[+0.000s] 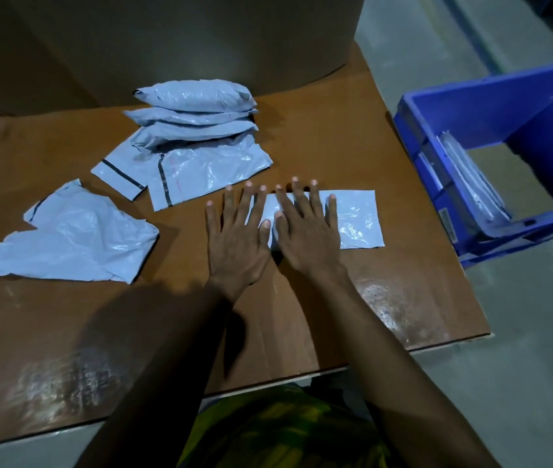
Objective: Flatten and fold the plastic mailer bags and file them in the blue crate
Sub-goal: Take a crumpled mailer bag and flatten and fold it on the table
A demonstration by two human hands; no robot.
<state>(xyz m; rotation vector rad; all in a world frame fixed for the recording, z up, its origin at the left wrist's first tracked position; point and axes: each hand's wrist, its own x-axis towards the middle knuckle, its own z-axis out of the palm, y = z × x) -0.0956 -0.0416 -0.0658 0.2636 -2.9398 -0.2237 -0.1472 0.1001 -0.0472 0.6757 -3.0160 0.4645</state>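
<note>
Looks like a warehouse: concrete floor [521,383], cardboard box [167,45], blue crate [504,96].

Lighting is dim and cool, coming from above and to the right: the forearms [180,366] throw a dark shadow leftward across the table [319,130]. Pale glare streaks the table's front edge and the crinkled mailer bags [197,96]. Wide-angle distortion bows the blue crate [471,103] at right; detail is soft.
</note>
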